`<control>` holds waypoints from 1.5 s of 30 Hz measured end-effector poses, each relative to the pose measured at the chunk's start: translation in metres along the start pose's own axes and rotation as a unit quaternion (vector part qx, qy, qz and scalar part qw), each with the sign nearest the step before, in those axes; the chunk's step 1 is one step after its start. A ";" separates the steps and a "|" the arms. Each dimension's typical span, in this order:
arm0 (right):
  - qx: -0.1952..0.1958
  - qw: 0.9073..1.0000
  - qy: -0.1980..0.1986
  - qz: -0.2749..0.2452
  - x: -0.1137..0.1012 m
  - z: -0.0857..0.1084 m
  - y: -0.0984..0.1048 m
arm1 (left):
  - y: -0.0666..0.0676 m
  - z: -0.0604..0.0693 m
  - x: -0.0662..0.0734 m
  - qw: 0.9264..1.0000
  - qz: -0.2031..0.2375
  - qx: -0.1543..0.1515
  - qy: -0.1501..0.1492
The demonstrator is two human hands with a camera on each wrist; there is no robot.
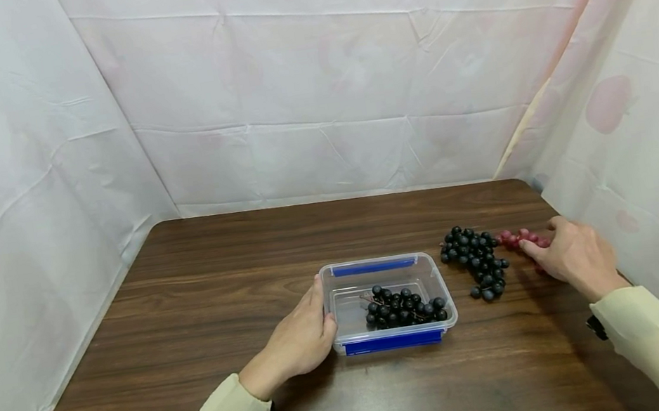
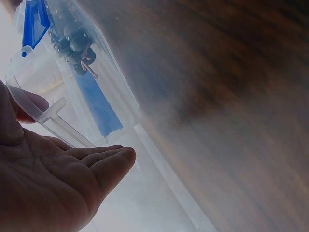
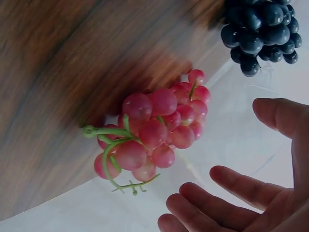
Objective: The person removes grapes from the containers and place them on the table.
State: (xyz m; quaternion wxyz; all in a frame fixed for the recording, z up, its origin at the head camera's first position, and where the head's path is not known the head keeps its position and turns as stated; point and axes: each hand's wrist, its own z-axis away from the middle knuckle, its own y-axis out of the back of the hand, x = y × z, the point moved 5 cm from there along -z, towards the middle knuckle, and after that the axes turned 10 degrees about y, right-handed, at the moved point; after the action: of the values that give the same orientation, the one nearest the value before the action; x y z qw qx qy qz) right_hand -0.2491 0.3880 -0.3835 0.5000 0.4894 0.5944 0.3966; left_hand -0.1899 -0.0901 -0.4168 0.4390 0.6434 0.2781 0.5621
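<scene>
My left hand (image 1: 300, 334) rests against the left side of a clear plastic container (image 1: 344, 303) with blue clips, its fingers extended along the wall. In the left wrist view those fingers (image 2: 113, 166) look nearly straight. A bunch of black grapes (image 1: 405, 309) lies inside the container. Over at the right, my right hand (image 1: 579, 257) reaches to a bunch of red grapes (image 1: 515, 239) on the table. The right wrist view shows its fingers (image 3: 246, 188) spread, with a gap between them and the red grapes (image 3: 154, 130), whose stem is green.
Another bunch of black grapes (image 1: 478, 260) lies between the container and the red grapes. Dark wood-grain table (image 1: 236, 262) spreads beneath everything. White sheeting (image 1: 317, 79) hangs behind the table and along both sides.
</scene>
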 end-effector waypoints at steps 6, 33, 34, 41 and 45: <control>0.020 1.000 0.016 -0.001 -0.009 0.003 0.005 | 0.000 0.000 0.001 1.000 -0.001 0.005 -0.002; 0.115 0.990 0.077 -0.021 -0.042 0.018 0.008 | 0.001 0.001 0.000 1.000 0.002 -0.003 0.002; 0.119 0.989 0.080 -0.023 -0.043 0.019 0.009 | 0.000 0.001 0.000 1.000 0.001 -0.004 0.003; 0.121 0.989 0.082 -0.037 -0.053 0.023 0.010 | 0.000 0.001 0.000 1.000 0.003 -0.006 0.007; 0.121 0.988 0.086 -0.043 -0.058 0.025 0.010 | 0.001 0.001 0.000 1.000 0.005 -0.005 0.005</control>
State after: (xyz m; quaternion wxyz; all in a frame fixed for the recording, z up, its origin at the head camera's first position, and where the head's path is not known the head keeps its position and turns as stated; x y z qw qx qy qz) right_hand -0.2212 0.3333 -0.3666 0.4008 0.4843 0.6991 0.3405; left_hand -0.1888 -0.0904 -0.4160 0.4379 0.6399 0.2743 0.5688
